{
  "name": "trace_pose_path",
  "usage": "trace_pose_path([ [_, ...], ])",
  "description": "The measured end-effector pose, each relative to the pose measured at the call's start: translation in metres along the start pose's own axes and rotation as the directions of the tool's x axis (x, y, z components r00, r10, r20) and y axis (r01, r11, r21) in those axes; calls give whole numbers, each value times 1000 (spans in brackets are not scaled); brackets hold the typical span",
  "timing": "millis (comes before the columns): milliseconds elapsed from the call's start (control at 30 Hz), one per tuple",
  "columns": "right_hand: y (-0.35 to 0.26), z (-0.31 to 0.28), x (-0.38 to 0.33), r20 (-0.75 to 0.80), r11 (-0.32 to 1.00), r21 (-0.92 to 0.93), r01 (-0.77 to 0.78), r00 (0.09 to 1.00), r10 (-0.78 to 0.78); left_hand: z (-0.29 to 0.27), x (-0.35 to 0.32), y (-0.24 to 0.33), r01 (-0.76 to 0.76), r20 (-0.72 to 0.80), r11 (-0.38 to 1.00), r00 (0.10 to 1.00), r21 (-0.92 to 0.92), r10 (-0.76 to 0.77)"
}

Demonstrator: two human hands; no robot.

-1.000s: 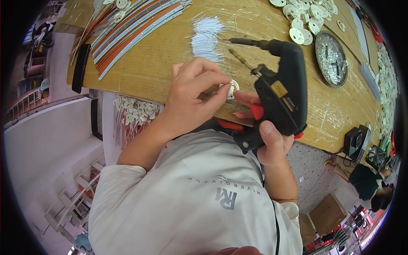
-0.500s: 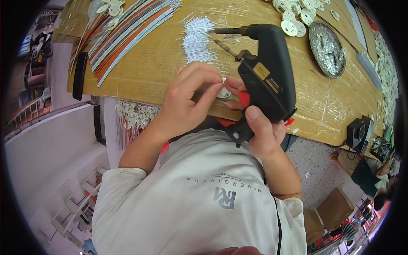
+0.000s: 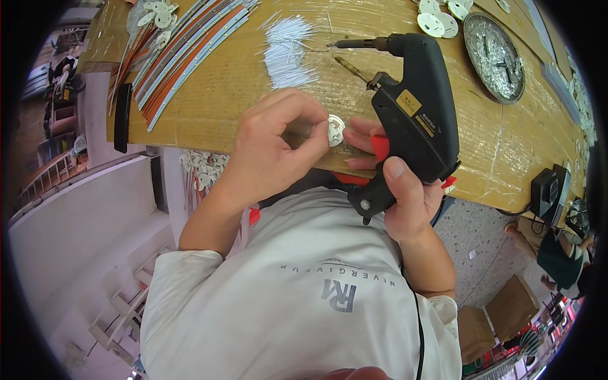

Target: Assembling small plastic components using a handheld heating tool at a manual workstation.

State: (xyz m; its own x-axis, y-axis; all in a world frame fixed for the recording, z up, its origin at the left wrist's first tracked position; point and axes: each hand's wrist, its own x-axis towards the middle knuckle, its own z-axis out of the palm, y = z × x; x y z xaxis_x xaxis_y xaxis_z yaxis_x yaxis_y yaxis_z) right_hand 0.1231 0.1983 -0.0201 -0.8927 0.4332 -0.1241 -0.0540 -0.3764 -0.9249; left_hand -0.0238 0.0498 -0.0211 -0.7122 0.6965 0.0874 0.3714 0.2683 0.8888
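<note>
My right hand (image 3: 408, 202) is wrapped round the handle of a black soldering gun (image 3: 430, 114) with a red trigger. The gun's tip and a thin brass-coloured feed tube point left over the table. At the table's near edge lies a small round white plastic disc (image 3: 337, 130) with cut-outs. Thumb and forefinger of my left hand (image 3: 269, 142) are pinched at the disc's left edge, partly covering it. Fingers of the right hand reach out towards its other side. Beyond my hands is a pile of short thin white wires (image 3: 288, 57).
Long white and orange strips (image 3: 190, 60) lie at the far left, beside a black bar (image 3: 123, 117). A round metal dish (image 3: 472, 38) and more white discs (image 3: 437, 24) sit at the back right. A black device (image 3: 546, 193) stands by the right edge; another person (image 3: 560, 259) is beyond.
The soldering gun has shifted slightly right, together with my right hand. Its fingers have drawn away from the left fingertips, and more of the white disc shows between the hands.
</note>
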Motion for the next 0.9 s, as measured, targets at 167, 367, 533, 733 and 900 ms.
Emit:
trace_pose_path([
  [167, 1, 0, -1, -17, 1000, 5, -23, 1000, 23, 2, 0, 0, 1, -42, 1000, 999, -23, -2],
  [367, 3, 0, -3, -21, 998, 41, -37, 999, 38, 3, 0, 3, 33, -54, 999, 998, -21, -34],
  [533, 6, -3, -3, 13, 999, 30, -20, 1000, 20, 3, -1, 1, 9, -52, 1000, 999, 4, -9],
  [733, 8, -4, -2, 39, 1000, 0, 18, 999, -18, 4, -1, 4, 27, -65, 1000, 998, -6, -27],
  [900, 10, -3, -2, 39, 999, 13, 31, 999, -31, 4, -1, 3, 2, -66, 1000, 998, 14, -1],
])
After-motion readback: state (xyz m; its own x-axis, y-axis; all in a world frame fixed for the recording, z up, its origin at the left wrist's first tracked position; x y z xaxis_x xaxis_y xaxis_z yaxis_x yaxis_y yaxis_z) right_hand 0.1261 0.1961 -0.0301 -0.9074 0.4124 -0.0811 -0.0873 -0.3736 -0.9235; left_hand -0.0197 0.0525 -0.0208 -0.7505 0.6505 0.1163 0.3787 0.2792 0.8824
